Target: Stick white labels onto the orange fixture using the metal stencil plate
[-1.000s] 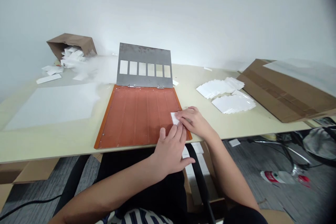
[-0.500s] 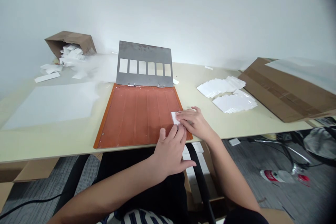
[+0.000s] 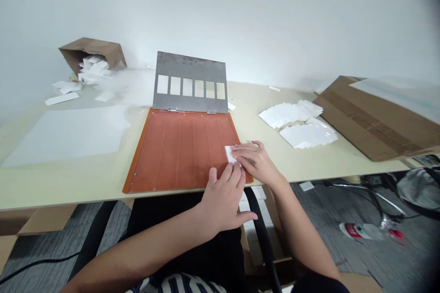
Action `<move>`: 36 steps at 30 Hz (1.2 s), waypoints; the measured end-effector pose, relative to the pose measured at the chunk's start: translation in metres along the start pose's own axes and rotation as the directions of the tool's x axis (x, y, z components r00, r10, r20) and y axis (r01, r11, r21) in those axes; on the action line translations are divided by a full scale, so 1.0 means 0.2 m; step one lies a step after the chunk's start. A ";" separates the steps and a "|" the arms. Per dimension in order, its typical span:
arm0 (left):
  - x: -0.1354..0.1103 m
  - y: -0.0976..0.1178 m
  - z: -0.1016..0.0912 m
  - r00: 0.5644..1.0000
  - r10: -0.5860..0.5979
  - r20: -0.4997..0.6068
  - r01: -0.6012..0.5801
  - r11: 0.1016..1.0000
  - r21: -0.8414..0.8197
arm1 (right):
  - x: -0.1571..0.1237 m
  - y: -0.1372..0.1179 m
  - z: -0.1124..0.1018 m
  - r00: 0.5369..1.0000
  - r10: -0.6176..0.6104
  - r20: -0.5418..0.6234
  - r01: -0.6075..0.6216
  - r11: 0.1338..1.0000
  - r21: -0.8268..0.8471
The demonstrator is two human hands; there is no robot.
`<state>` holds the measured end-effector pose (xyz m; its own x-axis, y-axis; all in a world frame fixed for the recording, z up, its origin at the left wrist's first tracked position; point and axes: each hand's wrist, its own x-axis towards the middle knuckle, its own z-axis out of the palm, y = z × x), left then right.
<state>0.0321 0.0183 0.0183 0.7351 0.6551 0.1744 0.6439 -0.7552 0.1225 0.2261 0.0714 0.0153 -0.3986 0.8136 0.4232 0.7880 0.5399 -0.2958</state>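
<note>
A small white card point(image 3: 229, 153) lies near the right front corner of an orange-red board point(image 3: 178, 155). From the right, my right hand point(image 3: 253, 160) closes its fingers on the card and hides most of it. My left hand point(image 3: 224, 199) reaches in from the front edge, fingers spread and thumb out to the side. Its fingertips rest at the card's near end, beside my right fingers. Hinged to the board's back edge, a grey metal plate point(image 3: 192, 63) with a row of several rectangular openings stands raised.
Two fanned stacks of white cards point(image 3: 307, 133) lie right of the board, before a large cardboard box point(image 3: 371, 119). At the back left, a tipped paper bag or box point(image 3: 113, 52) spills white pieces. A translucent sheet point(image 3: 68, 135) covers the left tabletop.
Both hands stay at the white card with almost no movement. The whole view shifts very slightly.
</note>
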 end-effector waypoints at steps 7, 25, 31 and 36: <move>0.00 -0.01 -0.01 1.000 0.004 0.012 -0.004 1.000 -0.003 | 0.00 -0.01 0.01 1.000 0.002 -0.029 -0.002 1.000 0.001; 0.03 -0.01 -0.04 0.997 -0.023 0.072 0.022 1.000 0.010 | 0.14 0.02 -0.07 0.979 0.158 0.130 -0.173 0.978 0.112; 0.02 -0.01 -0.03 0.998 -0.020 0.060 0.019 1.000 0.015 | 0.14 0.01 -0.09 0.978 0.144 0.148 -0.161 0.980 0.112; 0.02 -0.01 -0.03 0.997 -0.019 0.070 0.018 1.000 0.025 | 0.14 0.01 -0.10 0.978 0.131 0.160 -0.151 0.981 0.120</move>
<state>0.0320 0.0231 0.0255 0.7355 0.6696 0.1033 0.6619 -0.7427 0.1012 0.2254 0.0915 0.0436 -0.3617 0.9014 0.2381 0.7770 0.4326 -0.4574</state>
